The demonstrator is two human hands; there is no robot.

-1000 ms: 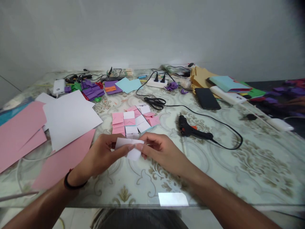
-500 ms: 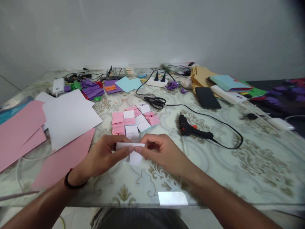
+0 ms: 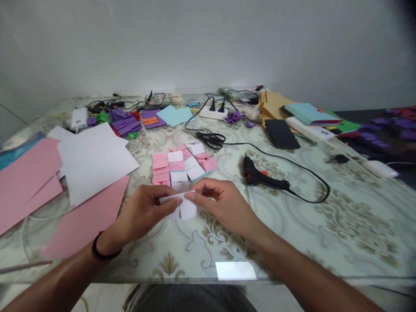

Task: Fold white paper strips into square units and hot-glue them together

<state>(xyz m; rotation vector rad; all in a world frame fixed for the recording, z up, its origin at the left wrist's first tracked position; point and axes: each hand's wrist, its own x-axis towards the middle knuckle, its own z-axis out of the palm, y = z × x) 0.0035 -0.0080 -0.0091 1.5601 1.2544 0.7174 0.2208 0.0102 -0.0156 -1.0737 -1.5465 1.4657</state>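
Observation:
Between both hands is a small white piece of folded paper, held above the near middle of the table. My left hand pinches its left end with thumb and fingers, a dark band round the wrist. The right end is pinched by my right hand, thumb on the near face. The undersides of the fingers are hidden. Just beyond the hands lie several small folded pink and white paper pieces in a cluster. White paper also lies partly behind the held piece.
White sheets and pink sheets lie at left. A black glue gun with its cord rests at right, near scissors and a black phone. Further back are purple folded papers and a power strip.
The folded white paper has tilted, its right end now higher. My right hand has shifted slightly up, and its thumb has moved along the paper. The left hand is nearly in the same place.

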